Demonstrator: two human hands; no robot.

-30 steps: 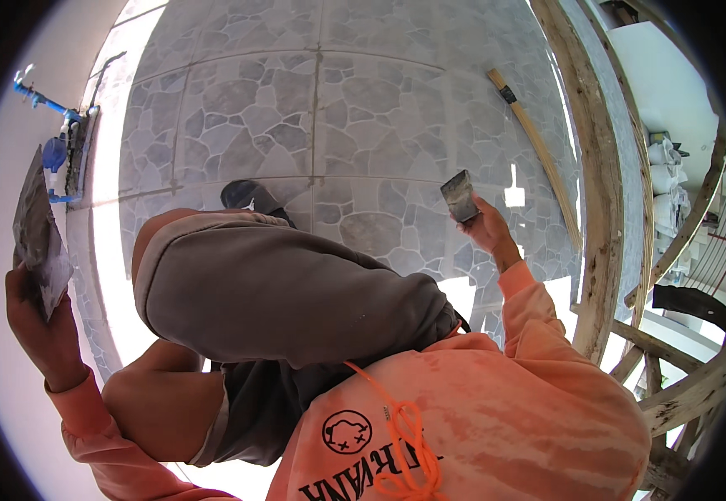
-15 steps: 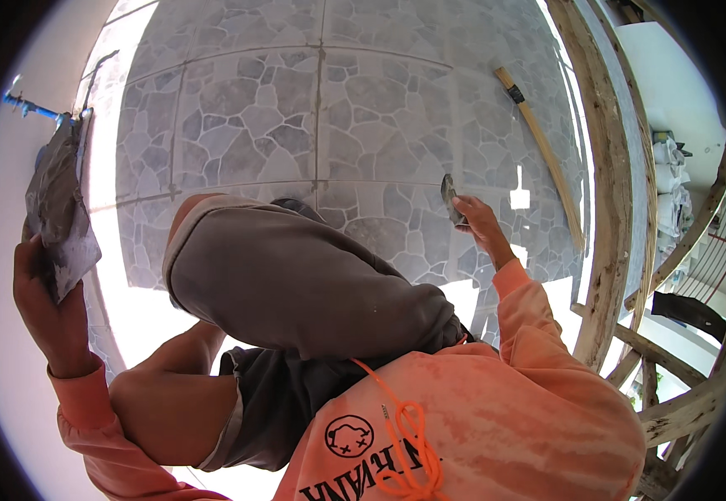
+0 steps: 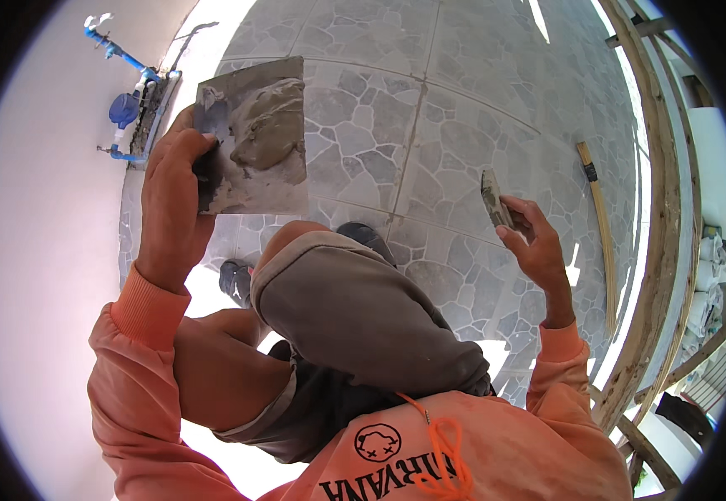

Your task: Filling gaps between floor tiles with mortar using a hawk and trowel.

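Note:
My left hand [image 3: 171, 188] grips the edge of a flat square plate [image 3: 279, 198], thumb on top and fingers underneath. Wet grey mortar [image 3: 267, 138] lies heaped on the plate's upper face. Over on the right, my right hand [image 3: 540, 242] pinches a small flat tool [image 3: 493, 199] smeared with mortar between thumb and fingers; its exact kind is hard to make out. The tool is held above the floor, well apart from the plate.
Grey stone-patterned tiles [image 3: 363, 125] cover the floor. A long wooden stick with a dark band [image 3: 601, 225] lies to the right, beside a rough timber beam [image 3: 659, 192]. Blue pipes with a round blue meter [image 3: 123, 110] run along the white wall [image 3: 37, 275] at left.
My left hand has swung the plate away from the wall and turned it, so its mortar-covered face now shows. The view has shifted left; my right hand keeps its hold on the tool.

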